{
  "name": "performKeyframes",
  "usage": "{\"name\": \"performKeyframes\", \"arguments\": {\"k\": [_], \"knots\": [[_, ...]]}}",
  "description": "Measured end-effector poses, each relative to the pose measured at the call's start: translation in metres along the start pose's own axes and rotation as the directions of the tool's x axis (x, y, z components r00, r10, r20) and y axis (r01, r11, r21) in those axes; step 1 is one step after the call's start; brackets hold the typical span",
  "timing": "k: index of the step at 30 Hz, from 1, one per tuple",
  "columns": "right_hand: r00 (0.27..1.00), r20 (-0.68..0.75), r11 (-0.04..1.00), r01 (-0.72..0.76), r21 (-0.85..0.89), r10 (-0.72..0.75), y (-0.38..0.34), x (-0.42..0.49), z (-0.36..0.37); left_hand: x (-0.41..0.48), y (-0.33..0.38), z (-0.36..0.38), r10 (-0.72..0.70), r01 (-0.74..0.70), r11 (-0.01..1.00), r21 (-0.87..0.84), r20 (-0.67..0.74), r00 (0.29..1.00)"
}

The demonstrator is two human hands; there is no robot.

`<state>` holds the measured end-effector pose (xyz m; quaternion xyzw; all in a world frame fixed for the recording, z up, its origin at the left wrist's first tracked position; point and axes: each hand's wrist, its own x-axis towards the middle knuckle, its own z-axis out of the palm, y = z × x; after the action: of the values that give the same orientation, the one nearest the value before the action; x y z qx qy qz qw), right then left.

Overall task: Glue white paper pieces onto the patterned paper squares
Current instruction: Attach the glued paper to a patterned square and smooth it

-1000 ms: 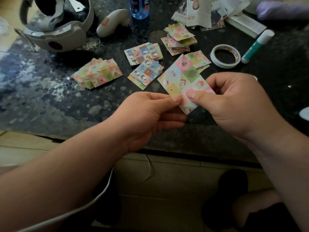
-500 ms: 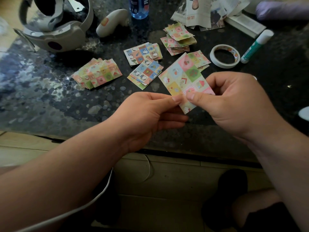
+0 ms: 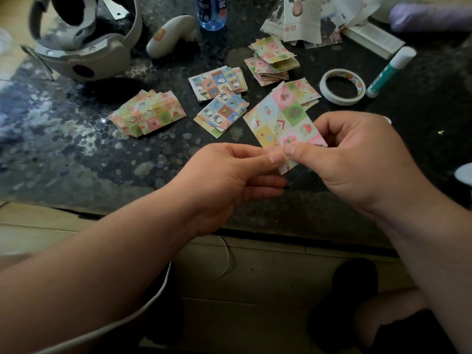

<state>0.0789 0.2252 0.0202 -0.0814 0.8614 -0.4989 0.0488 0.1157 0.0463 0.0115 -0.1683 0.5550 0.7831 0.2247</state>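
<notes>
Patterned paper square (image 3: pixel 283 121) held above the bench (image 3: pixel 76 162) by both hands.
I note pastel checks of pink, green, yellow and blue with small cartoon prints, sheet tilted; left hand (image 3: pixel 229 185) and right hand (image 3: pixel 357 159) each pinch its lower corner, thumbs nearly touching.

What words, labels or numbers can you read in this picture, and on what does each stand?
None reads clearly.
Bottle label: white print, blurred and cut off.
Magazine pages: red characters, too blurred.
Book: print too small.
Held patterned paper square: pictures only, no words.
</notes>
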Motion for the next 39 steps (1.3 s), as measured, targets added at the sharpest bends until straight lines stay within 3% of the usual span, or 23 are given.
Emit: {"name": "performKeyframes", "arguments": {"k": [7, 16, 29, 39], "knots": [[1.000, 0.011, 1.000, -0.020, 0.003, 0.020, -0.0011, -0.0002, 0.0001, 0.0005, -0.0024, -0.0014, -0.039, 0.038, 0.997, 0.068, 0.023, 0.999], [1.000, -0.003, 0.999, -0.021, 0.037, 0.021, 0.0008, -0.0003, 0.0010, 0.0006, -0.0040, -0.0002, 0.045, -0.043, 0.995, 0.089, -0.022, 0.999], [0.999, -0.033, 0.999, -0.040, 0.036, 0.041, -0.0021, -0.0024, 0.0045, 0.0000, -0.0064, -0.0018, -0.037, 0.033, 0.997, 0.067, 0.062, 0.997], [0.999, -0.028, 0.994, -0.043, 0.096, 0.046, -0.0050, -0.0032, 0.0036, -0.0006, -0.0033, -0.0021, 0.017, -0.022, 0.993, 0.115, 0.044, 0.999]]}}
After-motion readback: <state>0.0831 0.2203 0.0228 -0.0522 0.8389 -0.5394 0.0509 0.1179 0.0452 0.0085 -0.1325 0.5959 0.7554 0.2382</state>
